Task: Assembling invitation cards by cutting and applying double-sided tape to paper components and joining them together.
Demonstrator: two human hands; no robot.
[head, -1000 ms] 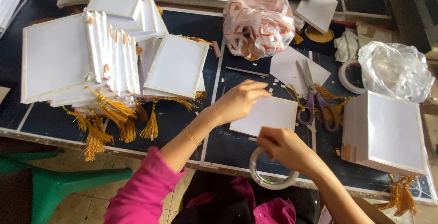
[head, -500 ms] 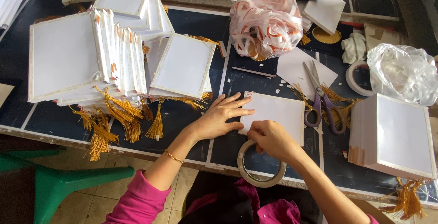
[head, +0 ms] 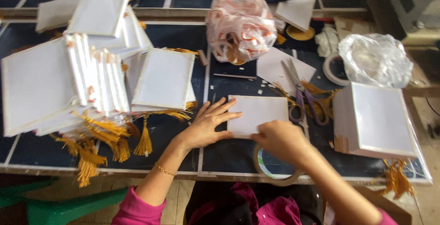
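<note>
A white square card (head: 259, 113) lies flat on the dark table (head: 229, 151) in front of me. My left hand (head: 207, 125) rests with spread fingers on the card's left edge. My right hand (head: 280, 139) is closed at the card's lower right corner, with a roll of clear tape (head: 274, 173) hanging under it at the table's front edge. Whether the fingers pinch the tape end is hidden.
Purple-handled scissors (head: 300, 99) lie right of the card. A stack of white boxes (head: 376, 120) stands at the right. Many white cards with gold tassels (head: 82, 83) are piled at the left. Two plastic bags (head: 240, 30) (head: 376, 59) sit at the back, near a second tape roll (head: 331, 69).
The white card has shifted slightly nearer and both hands have settled on it. My right hand with the tape roll moved up to the card's lower right corner.
</note>
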